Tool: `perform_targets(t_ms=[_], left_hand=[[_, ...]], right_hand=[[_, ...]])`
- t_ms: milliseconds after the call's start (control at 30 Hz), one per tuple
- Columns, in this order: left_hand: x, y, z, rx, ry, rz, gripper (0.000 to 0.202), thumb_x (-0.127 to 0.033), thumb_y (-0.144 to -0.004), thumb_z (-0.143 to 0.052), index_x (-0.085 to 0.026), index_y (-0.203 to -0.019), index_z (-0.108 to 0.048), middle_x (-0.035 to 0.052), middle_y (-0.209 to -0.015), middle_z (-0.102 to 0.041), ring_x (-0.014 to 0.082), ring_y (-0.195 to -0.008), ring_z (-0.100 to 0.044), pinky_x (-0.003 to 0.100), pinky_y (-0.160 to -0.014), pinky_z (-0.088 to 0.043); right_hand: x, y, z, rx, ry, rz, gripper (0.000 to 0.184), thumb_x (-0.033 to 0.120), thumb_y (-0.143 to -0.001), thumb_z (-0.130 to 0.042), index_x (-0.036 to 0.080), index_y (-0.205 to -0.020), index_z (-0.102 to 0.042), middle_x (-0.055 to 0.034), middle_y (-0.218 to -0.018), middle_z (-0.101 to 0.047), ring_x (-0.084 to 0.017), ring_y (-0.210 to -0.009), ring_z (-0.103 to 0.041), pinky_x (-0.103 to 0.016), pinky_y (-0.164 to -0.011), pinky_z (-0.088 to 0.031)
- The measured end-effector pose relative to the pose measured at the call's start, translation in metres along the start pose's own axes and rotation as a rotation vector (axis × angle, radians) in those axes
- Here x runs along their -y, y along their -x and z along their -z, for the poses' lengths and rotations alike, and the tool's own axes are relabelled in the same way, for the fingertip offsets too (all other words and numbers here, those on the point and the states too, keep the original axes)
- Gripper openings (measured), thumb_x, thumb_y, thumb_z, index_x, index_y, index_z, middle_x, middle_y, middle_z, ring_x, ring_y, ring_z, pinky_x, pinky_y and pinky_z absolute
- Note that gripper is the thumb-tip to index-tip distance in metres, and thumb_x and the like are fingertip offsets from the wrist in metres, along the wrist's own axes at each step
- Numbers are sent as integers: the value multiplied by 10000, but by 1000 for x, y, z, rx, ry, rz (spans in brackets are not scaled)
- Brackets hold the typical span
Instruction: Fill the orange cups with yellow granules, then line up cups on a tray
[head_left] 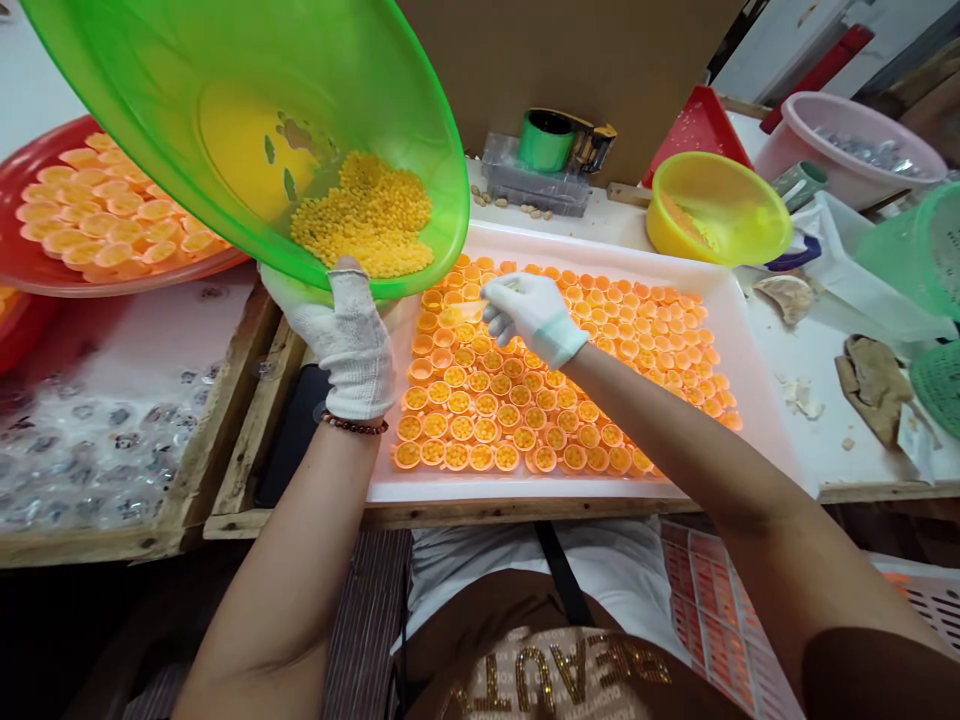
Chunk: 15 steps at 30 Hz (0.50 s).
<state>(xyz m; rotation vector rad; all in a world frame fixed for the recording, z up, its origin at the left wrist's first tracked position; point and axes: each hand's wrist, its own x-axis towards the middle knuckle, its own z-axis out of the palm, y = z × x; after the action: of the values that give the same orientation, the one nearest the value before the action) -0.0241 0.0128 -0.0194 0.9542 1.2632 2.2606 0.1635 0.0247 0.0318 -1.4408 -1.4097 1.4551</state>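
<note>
My left hand [337,340], in a white glove with bare thumb tip, grips the lower rim of a green basin [240,110]. The basin is tilted toward me, and small yellow beads [367,220] are heaped near its lower edge. My gloved right hand [529,310] pinches a pale, see-through scoop [463,313], its outline blurred, over the tray's left side. Below it a white tray [761,380] holds rows of small orange cups [506,457]. Yellow beads fill many front cups; several at the left, such as an orange cup [421,369], look unfilled.
At left, a red basin [75,285] is piled with orange cups, above clear wrapped pieces [97,450]. A yellow bowl [716,215], a pink tub [855,130] and a green basket [911,245] stand at right. Behind the tray sits a tape dispenser [559,140].
</note>
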Motion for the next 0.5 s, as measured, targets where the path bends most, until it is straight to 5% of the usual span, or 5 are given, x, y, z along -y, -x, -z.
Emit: perform_targets(t_ms=[133, 267, 400, 500], left_hand=[[5, 0, 0, 11, 16, -20, 796, -557, -787, -669, -262, -1415, -281, 115, -1468, -481, 246, -1381, -505, 504, -1191, -435], [13, -2, 2, 6, 7, -49, 729, -481, -788, -667, -274, -1383, -299, 105, -1452, -507, 222, -1327, -554, 487, -1192, -450], [17, -4, 3, 7, 13, -51, 723, -423, -782, -642, -258, -1396, -297, 105, -1485, -482, 198, -1333, -556, 444, -1193, -466], [11, -2, 3, 36, 9, -56, 707, -395, -799, -641, -257, -1412, -317, 100, -1500, -491, 214, -1357, -549, 464, -1198, -461]], right_hand=[[-21, 4, -13, 87, 454, 372, 152, 266, -968, -510, 205, -860, -597, -37, -828, -650, -152, -759, -629, -295, -700, -519], [-17, 11, -5, 149, 832, 674, 213, 295, -1012, -471, 212, -912, -640, -74, -958, -683, -204, -926, -625, -351, -881, -493], [13, -5, 10, -82, 706, 835, 278, 336, -1053, -413, 208, -1012, -656, -90, -1053, -680, -213, -1032, -629, -353, -992, -477], [37, -36, 5, -191, 525, 640, 196, 257, -1021, -473, 191, -909, -619, -61, -920, -636, -206, -993, -628, -352, -964, -506]])
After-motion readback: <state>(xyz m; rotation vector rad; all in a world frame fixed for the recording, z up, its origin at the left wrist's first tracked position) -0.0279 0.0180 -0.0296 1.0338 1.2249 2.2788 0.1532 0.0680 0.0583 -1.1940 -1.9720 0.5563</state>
